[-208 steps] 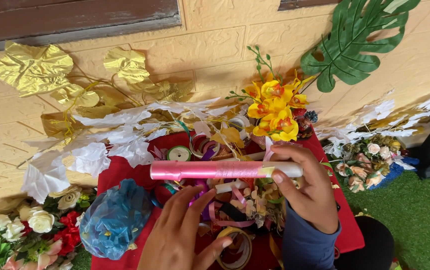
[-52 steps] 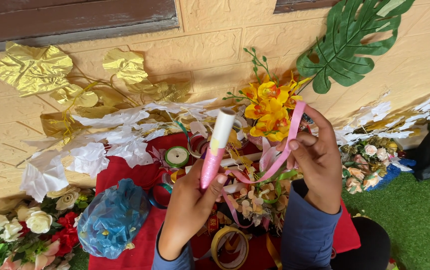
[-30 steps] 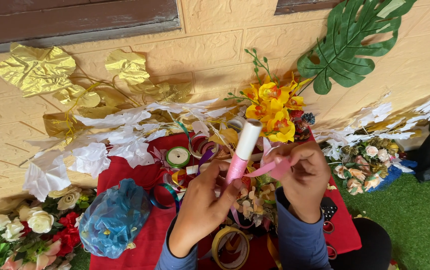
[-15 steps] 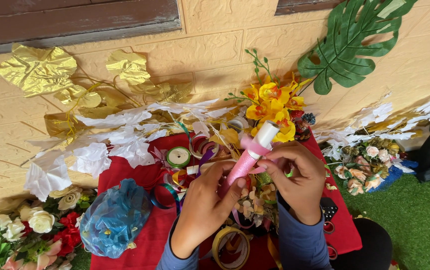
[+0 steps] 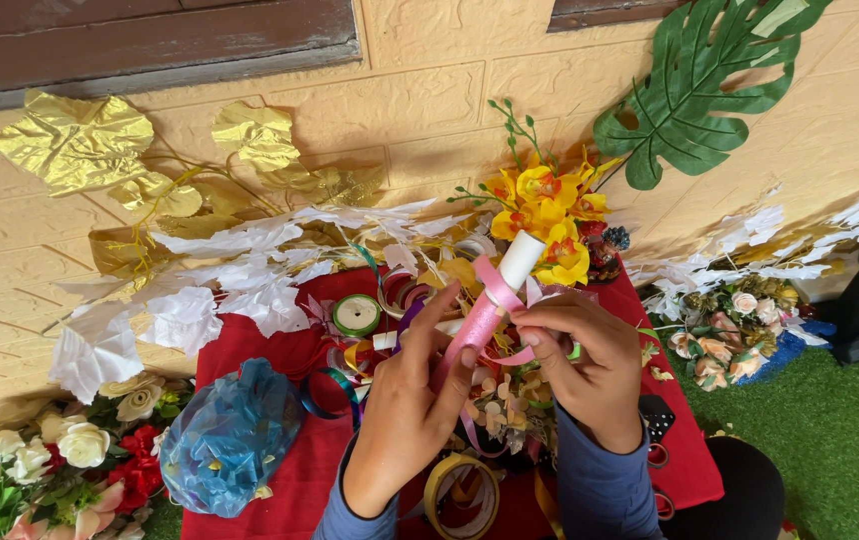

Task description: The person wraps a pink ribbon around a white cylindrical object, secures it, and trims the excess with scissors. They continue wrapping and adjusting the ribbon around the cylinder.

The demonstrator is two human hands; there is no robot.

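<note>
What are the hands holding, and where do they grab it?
The left hand grips the lower part of a white tube partly wrapped in pink ribbon. The right hand pinches the ribbon beside the tube's middle.

Left hand [image 5: 412,405] and right hand [image 5: 590,365] raised close together, fingers curled in grip

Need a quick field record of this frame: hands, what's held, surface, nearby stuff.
left hand: left hand grips the lower part of the paper roll, tilted up to the right
right hand: right hand pinches the pink ribbon against the roll
roll: white at the top, pink-wrapped below
surface: red cloth
nearby: green ribbon spool; blue netting bundle; yellow artificial flowers; tape ring
wall: gold leaves, green leaf
</note>
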